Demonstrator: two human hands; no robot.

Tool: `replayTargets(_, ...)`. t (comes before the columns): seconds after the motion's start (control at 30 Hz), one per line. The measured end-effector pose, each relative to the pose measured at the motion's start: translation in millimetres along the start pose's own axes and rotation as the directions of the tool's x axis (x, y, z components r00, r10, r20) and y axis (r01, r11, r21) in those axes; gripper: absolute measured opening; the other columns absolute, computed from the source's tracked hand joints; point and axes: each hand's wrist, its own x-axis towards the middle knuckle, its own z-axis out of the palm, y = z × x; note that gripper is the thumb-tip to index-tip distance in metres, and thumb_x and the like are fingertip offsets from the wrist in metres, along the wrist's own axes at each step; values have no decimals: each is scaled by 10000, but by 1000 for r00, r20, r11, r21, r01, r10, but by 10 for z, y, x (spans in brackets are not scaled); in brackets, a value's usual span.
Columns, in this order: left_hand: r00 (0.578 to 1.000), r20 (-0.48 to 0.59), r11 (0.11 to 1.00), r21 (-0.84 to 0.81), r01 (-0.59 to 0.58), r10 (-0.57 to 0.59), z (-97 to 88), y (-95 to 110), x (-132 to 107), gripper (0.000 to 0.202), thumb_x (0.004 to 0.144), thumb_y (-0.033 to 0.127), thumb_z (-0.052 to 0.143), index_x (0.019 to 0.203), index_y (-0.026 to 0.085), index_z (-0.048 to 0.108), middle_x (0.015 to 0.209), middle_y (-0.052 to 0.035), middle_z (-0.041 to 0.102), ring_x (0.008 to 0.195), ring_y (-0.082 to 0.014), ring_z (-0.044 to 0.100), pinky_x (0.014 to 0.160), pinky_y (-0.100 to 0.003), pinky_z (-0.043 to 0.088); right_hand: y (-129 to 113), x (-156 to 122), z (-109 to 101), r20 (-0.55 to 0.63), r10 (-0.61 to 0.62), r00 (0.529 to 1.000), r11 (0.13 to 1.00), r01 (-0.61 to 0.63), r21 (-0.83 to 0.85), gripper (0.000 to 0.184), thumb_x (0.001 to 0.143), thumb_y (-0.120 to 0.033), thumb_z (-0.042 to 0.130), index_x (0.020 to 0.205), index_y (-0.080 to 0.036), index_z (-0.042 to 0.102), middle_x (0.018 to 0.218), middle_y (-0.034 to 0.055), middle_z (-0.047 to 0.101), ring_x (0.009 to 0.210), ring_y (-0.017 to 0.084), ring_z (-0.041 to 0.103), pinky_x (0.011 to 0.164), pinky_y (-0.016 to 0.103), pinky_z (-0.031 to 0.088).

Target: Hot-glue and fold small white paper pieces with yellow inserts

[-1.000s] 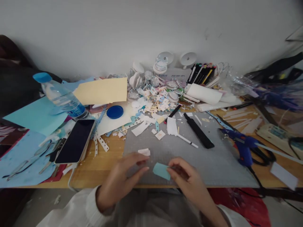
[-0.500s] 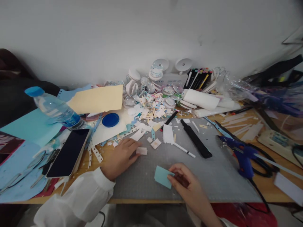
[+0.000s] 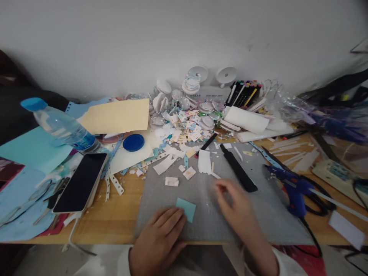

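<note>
My left hand [image 3: 162, 235] lies palm down at the mat's front edge, its fingers stretched out flat. Their tips rest on the edge of a small teal paper piece [image 3: 187, 211] lying on the mat. Slightly blurred, my right hand [image 3: 234, 205] is over the mat with its fingers curled. Its fingertips cover most of a white pen [image 3: 215, 175], and whether they grip it is hidden. Behind the teal piece lie a folded pale pink paper [image 3: 171, 181], a small pale square [image 3: 189, 173] and a white paper strip [image 3: 204, 161].
A black cutter [image 3: 238, 168] lies on the grey cutting mat [image 3: 273, 222]. Right of it are a blue glue gun [image 3: 293, 188] and scissors. On the left are a phone [image 3: 82, 183] and a leaning water bottle [image 3: 63, 128]. Paper scraps [image 3: 189, 128] heap at the back.
The teal paper has passed from my right hand to the mat, under my left fingertips. My left hand left the pink paper and came nearer; my right hand moved forward to the pen.
</note>
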Motion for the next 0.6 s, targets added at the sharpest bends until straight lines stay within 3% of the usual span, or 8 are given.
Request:
replayTargets(0.1,998,-58,999,-6,34,-35,-6,-41,-84,372,930,322,512,1256,148,557,1228,-76,660,1102,-246,611,949,-416,512,325,233,-208,-128,71,989,981,-93,-170,183,901,-292,468,960,-165,585,941,125,640,920,257,591,845,403,461)
replayTargets(0.17,995,-82,998,-3,56,-56,-23,-59,-144,376,935,329,502,1266,160,557,1224,-72,662,1111,-251,605,955,-431,501,500,369,-261,-91,135,987,861,-162,-482,257,893,-331,492,1034,-132,574,1025,164,631,1008,294,569,878,422,445)
replayTargets(0.23,992,-98,997,1,76,-75,-34,-64,-210,370,928,332,512,1255,168,569,1214,-76,666,1118,-260,601,954,-447,497,619,470,-245,-54,181,982,783,-177,-596,337,875,-347,531,1062,-70,571,1018,213,628,999,325,577,859,437,446)
replayTargets(0.3,990,-112,996,2,87,-86,-38,-60,-274,356,917,337,526,1228,175,590,1212,-81,665,1131,-269,595,954,-456,494,679,538,-193,-6,198,980,766,-158,-623,346,861,-328,559,1052,-40,581,972,223,635,944,322,601,820,425,455)
replayTargets(0.43,987,-121,994,9,108,-107,-28,-44,-367,325,905,334,538,1179,178,616,1240,-97,648,1170,-273,575,979,-462,478,629,599,-147,78,182,980,746,-86,-661,240,866,-243,522,1004,-64,603,930,187,642,879,287,619,754,371,459)
replayTargets(0.6,989,-83,992,15,123,-121,13,-33,-400,337,905,343,534,1195,184,600,1343,-113,578,1232,-275,533,1016,-473,446,302,507,-337,42,115,993,735,-56,-676,329,940,-263,349,1137,-83,540,1021,202,614,941,302,600,719,374,461)
